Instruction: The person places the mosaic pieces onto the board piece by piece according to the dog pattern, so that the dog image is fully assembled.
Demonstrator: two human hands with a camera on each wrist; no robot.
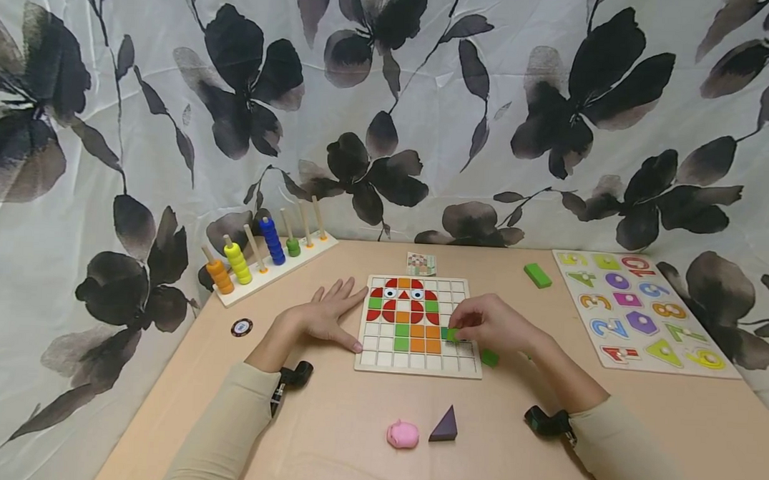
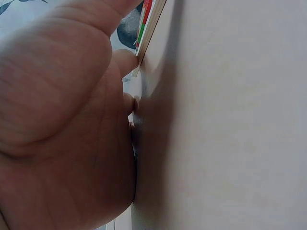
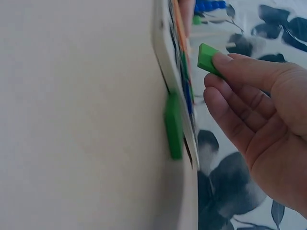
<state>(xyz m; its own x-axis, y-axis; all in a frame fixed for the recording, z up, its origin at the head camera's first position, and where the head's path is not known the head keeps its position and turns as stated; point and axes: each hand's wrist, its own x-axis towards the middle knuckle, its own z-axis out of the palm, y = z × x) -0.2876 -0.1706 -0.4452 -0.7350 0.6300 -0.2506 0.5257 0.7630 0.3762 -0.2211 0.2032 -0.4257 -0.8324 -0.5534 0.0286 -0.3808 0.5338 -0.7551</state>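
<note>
A white gridded board lies on the table, with red, white, green and orange tiles forming a face-like pattern. My left hand rests spread at its left edge, thumb near the lower left corner and fingertips by the upper left side. Over the right part of the grid, my right hand pinches a small green tile between thumb and forefinger. A second green tile lies against the board's right edge, partly below my right hand. In the left wrist view, the palm stands close to the tabletop.
Behind the board lies a small pattern card. A bead counting rack and a round token are at left. A green block and number puzzle sit right. In front are a pink figure and purple wedge.
</note>
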